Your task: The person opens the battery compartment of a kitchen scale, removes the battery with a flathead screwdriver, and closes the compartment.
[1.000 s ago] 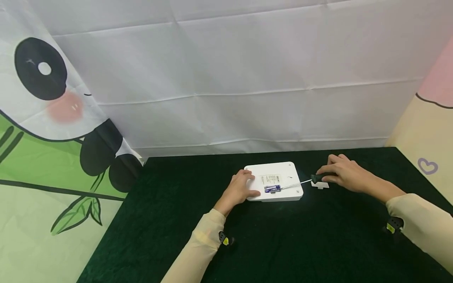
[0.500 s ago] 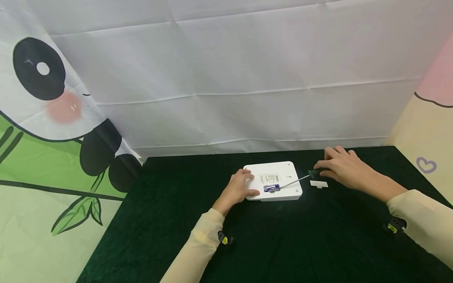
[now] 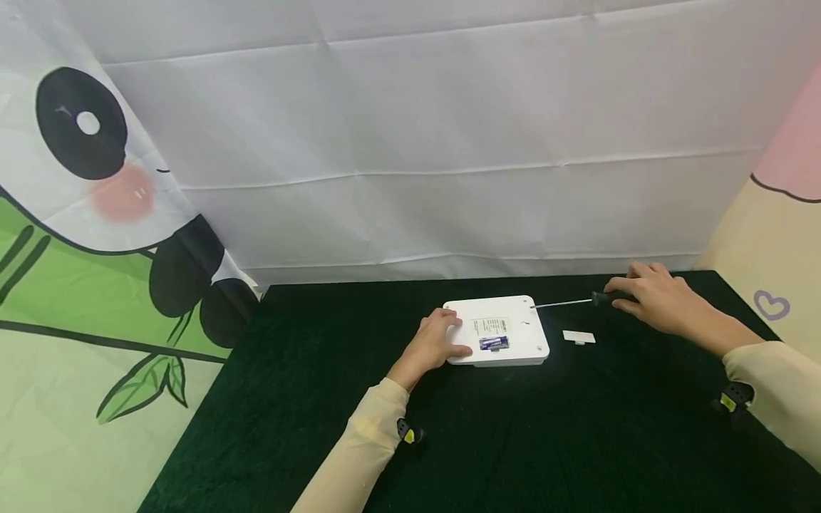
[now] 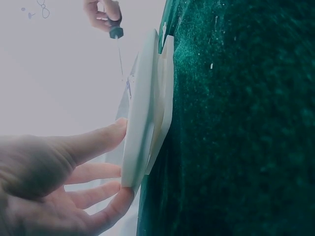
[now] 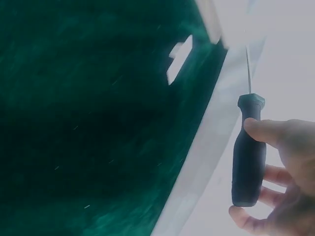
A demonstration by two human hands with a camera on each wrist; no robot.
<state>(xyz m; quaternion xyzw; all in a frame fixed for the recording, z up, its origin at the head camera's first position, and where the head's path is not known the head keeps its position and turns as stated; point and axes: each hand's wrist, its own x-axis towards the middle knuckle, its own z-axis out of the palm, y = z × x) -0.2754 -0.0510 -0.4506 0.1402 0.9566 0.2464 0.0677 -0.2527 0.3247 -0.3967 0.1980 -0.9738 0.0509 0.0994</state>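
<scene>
A flat white device (image 3: pixel 522 324) with a printed label and corner screws lies on the dark green cloth. Blue-and-silver batteries (image 3: pixel 494 343) show in its uncovered compartment. My left hand (image 3: pixel 431 338) grips the device's left end, thumb and fingers at its edge, as the left wrist view also shows. In my right hand (image 3: pixel 657 296) is a screwdriver (image 5: pixel 249 152), held by its dark handle between thumb and fingers. Its thin shaft points left, the tip right at the device's far right corner screw. A small white battery cover (image 3: pixel 579 337) lies right of the device.
Green cloth (image 3: pixel 545 434) covers the table, with its far edge close behind the device. A white sheet (image 3: pixel 410 164) hangs along the back. Printed cartoon fabric (image 3: pixel 96 299) stands at the left, and a pink and cream panel (image 3: pixel 770 249) at the right.
The right hand has moved right and away from me, taking the screwdriver tip from the battery compartment to the far right corner. The left hand and device have stayed put.
</scene>
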